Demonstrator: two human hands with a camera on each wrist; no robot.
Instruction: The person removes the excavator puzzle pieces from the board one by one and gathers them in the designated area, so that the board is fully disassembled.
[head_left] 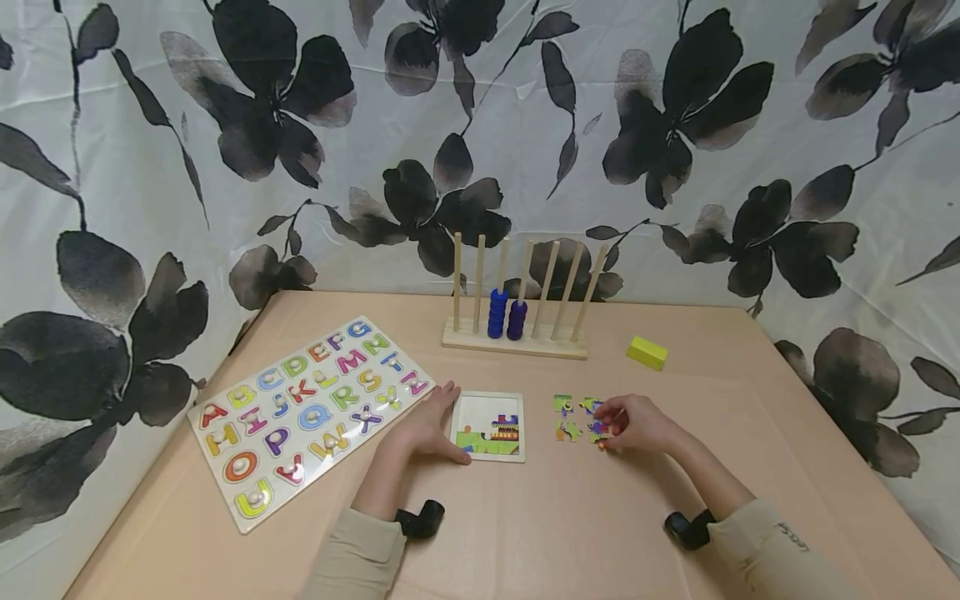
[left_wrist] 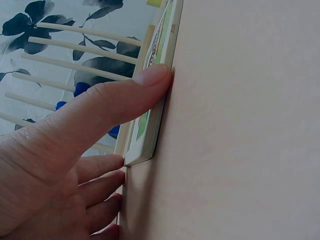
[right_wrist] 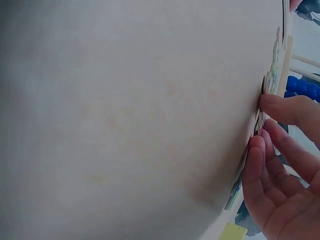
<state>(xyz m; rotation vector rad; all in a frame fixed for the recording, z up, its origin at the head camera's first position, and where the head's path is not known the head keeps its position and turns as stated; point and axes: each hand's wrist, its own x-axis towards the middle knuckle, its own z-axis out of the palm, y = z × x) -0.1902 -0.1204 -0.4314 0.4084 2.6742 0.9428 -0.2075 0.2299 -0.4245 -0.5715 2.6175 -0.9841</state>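
One left hand (head_left: 420, 427) spread against tray (head_left: 480, 408), right hand (head_left: 637, 423) pinching piece (right_wrist: 258, 125), alphabet board (head_left: 302, 445) only in head view

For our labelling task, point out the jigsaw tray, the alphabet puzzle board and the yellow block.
Jigsaw tray (head_left: 475, 411): head view, bare white area inside the frame.
Alphabet puzzle board (head_left: 314, 468): head view, white border.
Yellow block (head_left: 647, 352): head view, its middle.

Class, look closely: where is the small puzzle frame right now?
In the head view, the puzzle frame lies near the middle of the table, between the left hand at its left edge and the loose pieces to its right.
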